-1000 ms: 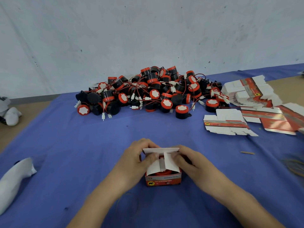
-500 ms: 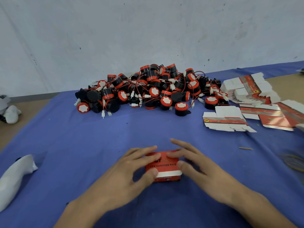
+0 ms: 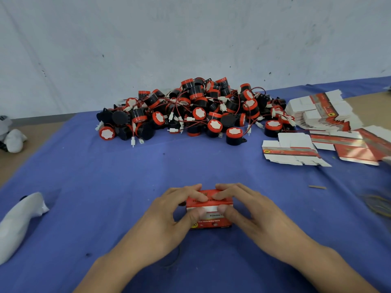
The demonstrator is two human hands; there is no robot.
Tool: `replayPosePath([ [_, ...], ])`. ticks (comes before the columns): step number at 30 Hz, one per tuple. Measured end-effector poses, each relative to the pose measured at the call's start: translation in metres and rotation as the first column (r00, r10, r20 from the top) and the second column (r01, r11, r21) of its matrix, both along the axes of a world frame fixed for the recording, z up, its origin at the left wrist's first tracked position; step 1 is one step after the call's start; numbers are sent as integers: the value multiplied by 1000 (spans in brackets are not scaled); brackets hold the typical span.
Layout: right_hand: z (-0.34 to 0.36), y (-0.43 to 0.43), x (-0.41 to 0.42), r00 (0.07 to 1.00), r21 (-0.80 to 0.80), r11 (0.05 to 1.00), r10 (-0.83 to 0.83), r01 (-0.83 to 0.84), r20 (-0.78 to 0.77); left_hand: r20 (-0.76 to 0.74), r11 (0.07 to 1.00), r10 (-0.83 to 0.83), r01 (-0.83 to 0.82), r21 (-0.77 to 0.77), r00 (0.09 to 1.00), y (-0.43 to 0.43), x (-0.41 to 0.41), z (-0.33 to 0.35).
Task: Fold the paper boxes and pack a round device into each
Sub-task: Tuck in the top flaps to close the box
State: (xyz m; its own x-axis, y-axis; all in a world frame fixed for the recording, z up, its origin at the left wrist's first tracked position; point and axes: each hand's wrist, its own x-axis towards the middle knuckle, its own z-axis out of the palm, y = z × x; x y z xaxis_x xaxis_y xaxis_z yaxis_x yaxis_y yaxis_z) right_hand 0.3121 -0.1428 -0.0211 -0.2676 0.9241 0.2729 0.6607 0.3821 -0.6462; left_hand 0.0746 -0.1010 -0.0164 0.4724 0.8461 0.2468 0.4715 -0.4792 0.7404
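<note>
Well, one box looks about finished. By the left edge of the table (image 3: pixel 105 176) lies a white bundle (image 3: pixel 19 220), no part of the job. My left hand (image 3: pixel 169 216) grips the left end of the small red box (image 3: pixel 209 208), fingers curled over its top and thumb pressed on the front face. The box sits closed on the blue cloth, close to the table's near edge and about midway along it. I cannot see inside, so I only judge that a round device is in there. Straight beyond it, along the far edge, the heap of round devices (image 3: pixel 196 111) is large, black and red with loose wires, none of them boxed. My right hand (image 3: pixel 251 210) mirrors the left, fingers curled over the top and thumb on the front, pinching the lid down. Toward the far right corner lie the flat box blanks (image 3: pixel 292 151), several stacks, all unfolded. By my reckoning the task is barely begun: this box needs its flap seated and then setting aside, and nearly everything else is left.
</note>
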Motion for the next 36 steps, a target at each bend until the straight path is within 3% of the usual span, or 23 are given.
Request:
replayPosePath([
  [8,-1,-4,-5,999,38,999,-24,23,36,82,999,-29,32,-37,996,-5,-2,4],
  [15,-4,-5,-2,997,135,988,70,-75,34,93,998,-52,47,51,994,-7,-3,2],
  [21,-3,-4,1,994,132,988,76,-87,80,-187,962,-19,69,265,982,-8,-14,0],
  [28,-8,-3,3,980,126,982,118,-139,161,-215,932,-1,79,354,977,-11,-11,-2],
  [31,-10,-3,2,993,100,989,98,-105,68,-185,939,-5,68,337,983,-9,-11,-6],
  [33,-7,-3,0,996,16,997,71,-70,-48,-56,976,-35,46,212,998,-9,-8,-6],
  [36,4,-2,-9,935,-75,995,34,-64,-354,185,991,31,-55,125,982,-10,7,1],
])
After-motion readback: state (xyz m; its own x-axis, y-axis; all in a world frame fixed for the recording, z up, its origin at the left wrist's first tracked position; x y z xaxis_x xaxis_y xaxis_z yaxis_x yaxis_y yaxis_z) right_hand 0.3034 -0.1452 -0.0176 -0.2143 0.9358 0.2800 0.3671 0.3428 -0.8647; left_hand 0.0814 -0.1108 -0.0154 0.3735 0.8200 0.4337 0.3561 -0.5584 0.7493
